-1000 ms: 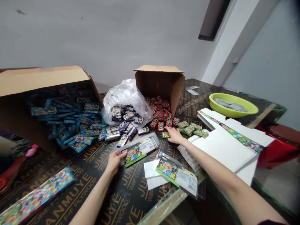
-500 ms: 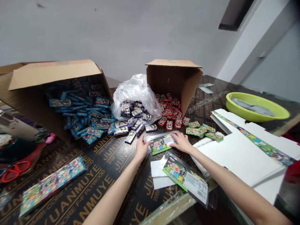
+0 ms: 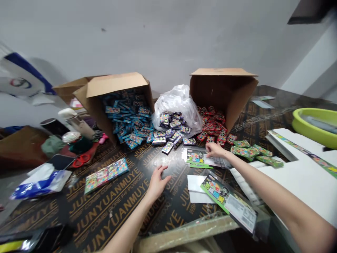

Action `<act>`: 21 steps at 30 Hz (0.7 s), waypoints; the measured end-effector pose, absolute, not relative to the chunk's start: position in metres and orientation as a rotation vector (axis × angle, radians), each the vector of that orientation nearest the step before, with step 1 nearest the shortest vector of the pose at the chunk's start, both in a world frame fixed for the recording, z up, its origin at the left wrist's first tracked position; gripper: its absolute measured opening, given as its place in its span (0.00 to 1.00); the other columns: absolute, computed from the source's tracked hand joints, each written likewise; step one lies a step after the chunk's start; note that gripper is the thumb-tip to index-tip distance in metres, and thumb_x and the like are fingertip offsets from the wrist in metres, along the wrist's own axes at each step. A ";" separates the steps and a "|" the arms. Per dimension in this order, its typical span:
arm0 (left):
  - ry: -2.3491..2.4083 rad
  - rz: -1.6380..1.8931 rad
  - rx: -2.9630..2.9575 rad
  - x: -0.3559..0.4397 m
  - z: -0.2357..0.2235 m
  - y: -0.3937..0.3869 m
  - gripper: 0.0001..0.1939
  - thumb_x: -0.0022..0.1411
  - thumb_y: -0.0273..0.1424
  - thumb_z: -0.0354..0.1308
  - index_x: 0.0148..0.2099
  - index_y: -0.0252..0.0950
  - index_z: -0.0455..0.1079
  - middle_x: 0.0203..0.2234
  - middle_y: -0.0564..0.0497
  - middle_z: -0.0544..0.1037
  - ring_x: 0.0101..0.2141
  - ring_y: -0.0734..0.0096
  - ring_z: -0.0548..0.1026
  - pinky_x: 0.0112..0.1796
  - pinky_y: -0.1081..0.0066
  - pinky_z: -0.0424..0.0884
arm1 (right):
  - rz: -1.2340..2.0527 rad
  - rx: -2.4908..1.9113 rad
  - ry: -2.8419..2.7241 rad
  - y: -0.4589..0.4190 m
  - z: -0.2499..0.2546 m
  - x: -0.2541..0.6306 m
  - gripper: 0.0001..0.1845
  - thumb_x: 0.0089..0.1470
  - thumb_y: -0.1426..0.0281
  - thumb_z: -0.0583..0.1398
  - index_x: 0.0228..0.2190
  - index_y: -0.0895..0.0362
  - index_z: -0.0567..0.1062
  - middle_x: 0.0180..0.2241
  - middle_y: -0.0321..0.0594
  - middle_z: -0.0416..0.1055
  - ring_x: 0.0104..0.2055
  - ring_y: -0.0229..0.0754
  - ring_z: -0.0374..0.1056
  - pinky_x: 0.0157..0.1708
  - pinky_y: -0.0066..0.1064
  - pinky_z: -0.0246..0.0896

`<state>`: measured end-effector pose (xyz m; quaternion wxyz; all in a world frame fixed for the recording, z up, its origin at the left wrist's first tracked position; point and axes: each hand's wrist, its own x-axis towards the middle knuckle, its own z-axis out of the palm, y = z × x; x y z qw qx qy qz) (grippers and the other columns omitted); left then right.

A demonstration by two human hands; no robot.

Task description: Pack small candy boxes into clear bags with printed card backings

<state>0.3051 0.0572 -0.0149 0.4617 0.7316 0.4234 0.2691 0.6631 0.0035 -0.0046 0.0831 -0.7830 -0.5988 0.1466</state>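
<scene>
My left hand [image 3: 158, 181] hovers over the dark board with its fingers apart and nothing in them. The bent fingers of my right hand [image 3: 215, 150] are pinched together at a clear plastic bag [image 3: 196, 159] with a green and black printed card in it. The bag lies flat on the board; its right part is partly covered by that hand. Nearer to me a second bagged card [image 3: 229, 202] overlaps white paper pieces [image 3: 196, 189]. To the left lies a wrapped row of small candy packs [image 3: 106, 175] in several colours.
A cardboard box of blue packs [image 3: 118, 84], a clear bag of purple packs [image 3: 176, 98] and a box of red packs [image 3: 223, 72] stand behind. Green packs [image 3: 244, 151], white card sheets [image 3: 302, 182] and a yellow-green basin [image 3: 313, 135] are right. Red scissors [image 3: 81, 160] lie left.
My left hand has let go of the bagged card and moved left and toward me, its fingers opening. My right hand stays at the bag. The view has turned left.
</scene>
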 end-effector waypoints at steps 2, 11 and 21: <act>1.056 0.670 1.782 0.288 -0.012 0.050 0.19 0.46 0.31 0.61 0.43 0.36 0.72 0.47 0.42 0.69 0.51 0.56 0.65 0.51 0.58 0.58 | 0.424 -2.296 -1.727 0.002 -0.001 0.661 0.10 0.40 0.64 0.61 0.19 0.57 0.68 0.23 0.37 0.68 0.31 0.44 0.64 0.35 0.33 0.52; 0.981 0.774 1.463 0.247 0.019 0.029 0.28 0.49 0.40 0.60 0.52 0.36 0.65 0.52 0.41 0.67 0.54 0.57 0.63 0.52 0.60 0.58 | 0.322 -1.938 -1.468 -0.019 0.068 0.597 0.20 0.51 0.56 0.49 0.28 0.58 0.70 0.27 0.41 0.71 0.30 0.42 0.66 0.31 0.31 0.59; 0.380 0.696 0.622 0.276 0.047 -0.051 0.37 0.56 0.55 0.41 0.58 0.33 0.59 0.51 0.41 0.69 0.53 0.53 0.64 0.54 0.56 0.55 | 0.625 -1.574 -1.089 -0.073 0.033 0.393 0.17 0.40 0.57 0.63 0.26 0.52 0.64 0.22 0.35 0.66 0.24 0.42 0.63 0.26 0.35 0.61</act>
